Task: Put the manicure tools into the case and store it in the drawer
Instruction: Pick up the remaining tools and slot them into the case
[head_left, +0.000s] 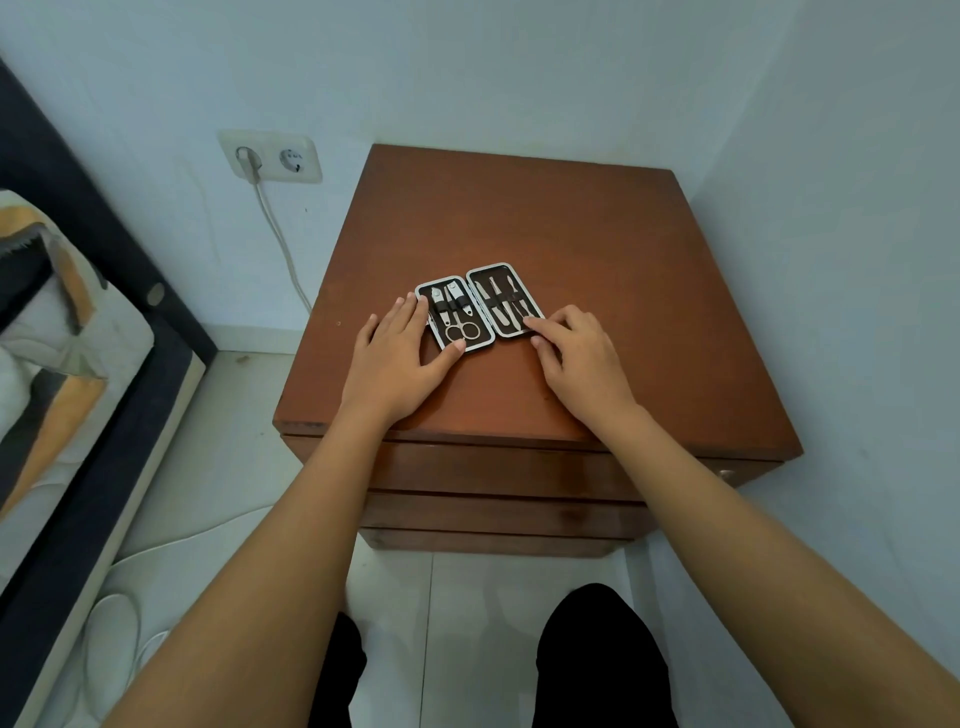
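A small manicure case (480, 306) lies wide open and flat on the brown wooden nightstand (571, 249). Its left half holds two clippers and scissors (461, 330) under elastic bands. The right half holds several slim metal tools (506, 306). My left hand (400, 358) lies flat on the nightstand top with its fingertips on the case's left edge and its thumb at the lower corner. My right hand (579, 353) has its fingertips on the lower right corner of the case. Neither hand grips anything. The drawers (493, 470) at the front are closed.
White walls stand close behind and right of the nightstand. A wall socket (270, 156) with a plugged cable hangs at the left. A bed with a dark frame (119, 395) fills the left side. My knees (597, 654) are on the pale tiled floor below.
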